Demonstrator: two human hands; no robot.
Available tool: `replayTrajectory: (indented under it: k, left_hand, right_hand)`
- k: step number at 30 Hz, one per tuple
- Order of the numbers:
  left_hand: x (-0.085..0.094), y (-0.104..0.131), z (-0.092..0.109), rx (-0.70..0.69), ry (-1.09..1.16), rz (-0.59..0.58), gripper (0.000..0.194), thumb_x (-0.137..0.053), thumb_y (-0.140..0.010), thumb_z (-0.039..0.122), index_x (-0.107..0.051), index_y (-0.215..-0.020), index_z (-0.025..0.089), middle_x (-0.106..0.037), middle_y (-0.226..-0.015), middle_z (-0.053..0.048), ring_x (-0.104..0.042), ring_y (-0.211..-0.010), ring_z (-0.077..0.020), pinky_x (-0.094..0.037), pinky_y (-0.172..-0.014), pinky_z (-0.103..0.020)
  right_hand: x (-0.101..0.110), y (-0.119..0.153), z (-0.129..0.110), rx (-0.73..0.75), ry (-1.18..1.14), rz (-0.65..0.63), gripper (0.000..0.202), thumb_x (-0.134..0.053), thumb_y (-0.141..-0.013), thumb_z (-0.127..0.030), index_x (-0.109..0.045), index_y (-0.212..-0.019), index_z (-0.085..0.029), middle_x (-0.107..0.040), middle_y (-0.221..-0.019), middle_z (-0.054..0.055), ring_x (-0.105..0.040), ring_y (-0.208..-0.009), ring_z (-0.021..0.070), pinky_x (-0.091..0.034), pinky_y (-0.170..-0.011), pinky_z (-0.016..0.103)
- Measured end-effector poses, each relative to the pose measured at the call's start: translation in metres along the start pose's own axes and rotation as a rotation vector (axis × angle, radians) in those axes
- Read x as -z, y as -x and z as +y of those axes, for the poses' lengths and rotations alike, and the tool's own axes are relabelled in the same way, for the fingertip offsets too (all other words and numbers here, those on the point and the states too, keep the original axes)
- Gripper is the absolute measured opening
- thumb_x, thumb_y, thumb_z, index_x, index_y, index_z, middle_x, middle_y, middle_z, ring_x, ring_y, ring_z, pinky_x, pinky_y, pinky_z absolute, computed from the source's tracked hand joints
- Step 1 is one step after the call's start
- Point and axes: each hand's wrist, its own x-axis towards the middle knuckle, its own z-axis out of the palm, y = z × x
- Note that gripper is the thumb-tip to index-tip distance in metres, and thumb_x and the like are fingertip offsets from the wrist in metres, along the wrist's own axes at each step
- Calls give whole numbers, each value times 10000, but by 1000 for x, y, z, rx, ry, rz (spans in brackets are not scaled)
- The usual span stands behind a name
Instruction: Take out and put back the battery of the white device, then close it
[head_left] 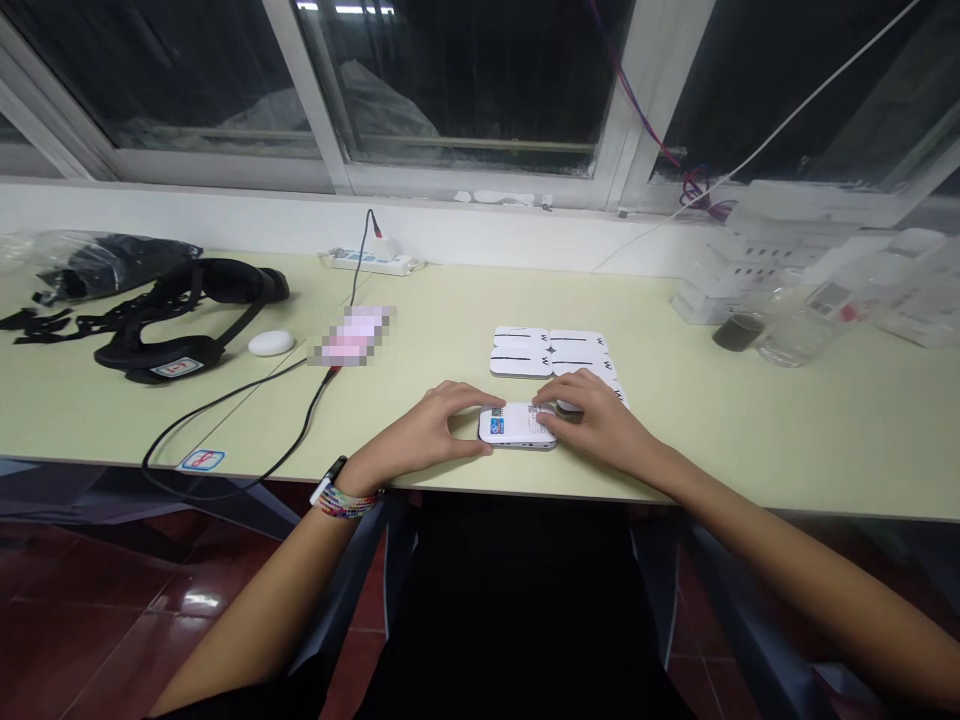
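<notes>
A small white box-like device [517, 424] with a blue label and printed codes lies near the table's front edge. My left hand [439, 430] grips its left end between thumb and fingers. On its right end are the thumb and fingertips of my right hand [596, 415]. Just behind it, several flat white pieces with rounded corners and black marks lie side by side, among them one at the back left [520, 362] and one at the back right [577, 345]. My right hand partly covers the nearest of these pieces.
On the pale table [420, 300] are a black headset [165, 330], a white oval case [271, 343], a pinkish phone-like item [352, 337] with a cable, and a power strip [373, 262]. White boxes [757, 250] and clear bottles [795, 330] stand at the right.
</notes>
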Motion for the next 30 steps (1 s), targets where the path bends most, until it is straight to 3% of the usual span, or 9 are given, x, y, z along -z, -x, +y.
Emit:
replayTrajectory:
  k: [6, 16, 23, 30]
  left_hand:
    - [-1, -1, -4, -19, -19, 3, 509, -856, -906, 317, -702, -1390, 340, -719, -1398, -15, -578, -1357, -298, -441, -1191, -478]
    - [0, 0, -2, -61, -33, 7, 489, -841, -923, 279, -697, -1387, 326, -719, -1383, -25, -582, -1347, -290, -447, -1188, -497]
    - [1, 2, -5, -112, -76, 26, 468, -843, -927, 348, -743, -1384, 337, -676, -1448, -48, -577, -1379, -294, -456, -1211, -499]
    - [4, 7, 11, -167, -363, 29, 437, -734, -1018, 424, -726, -1442, 317, -762, -1374, -42, -597, -1347, -322, -438, -1159, -525]
  right_hand:
    - [9, 8, 5, 101, 63, -56, 274, -772, -960, -334, -761, -1230, -290, -775, -1269, 60, -574, -1292, 346, -460, -1115, 598]
    - [5, 12, 6, 178, 55, -42, 294, -832, -922, -325, -777, -1208, -286, -751, -1162, 74, -585, -1181, 324, -522, -1031, 548]
    - [5, 14, 5, 183, 70, -26, 244, -802, -944, -305, -785, -1186, -277, -751, -1260, 76, -555, -1256, 338, -514, -1065, 581]
    - [6, 16, 0, 175, 120, -48, 272, -752, -977, -310, -788, -1244, -267, -783, -1261, 83, -590, -1283, 342, -491, -1105, 601]
